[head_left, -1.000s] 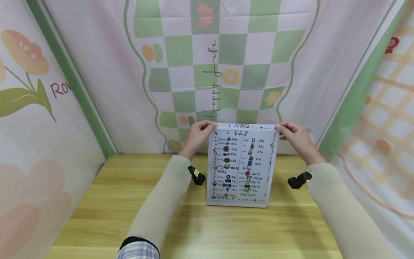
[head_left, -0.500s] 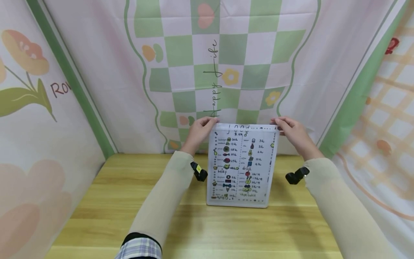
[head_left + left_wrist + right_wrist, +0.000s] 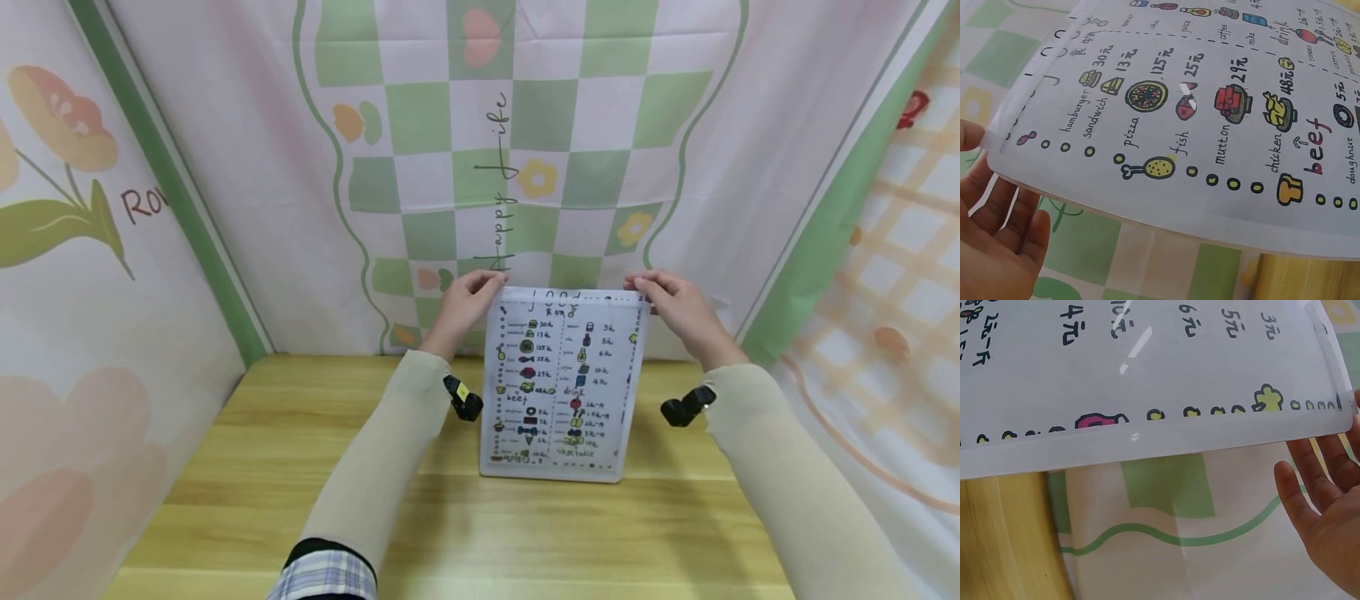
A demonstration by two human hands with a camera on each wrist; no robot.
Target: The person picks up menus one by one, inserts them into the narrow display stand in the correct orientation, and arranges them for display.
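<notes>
Hands [image 3: 465, 307] [image 3: 675, 307] hold laminated menu sheet [image 3: 562, 375] upright on wooden table [image 3: 300, 467]

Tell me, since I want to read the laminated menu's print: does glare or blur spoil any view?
Head view: the menu sheet is sharp but small, evenly lit. Left wrist view: print crisp, one small glint on the fish drawing. Right wrist view: white glare streaks cross the sheet, and the right hand looks slightly soft.
</notes>
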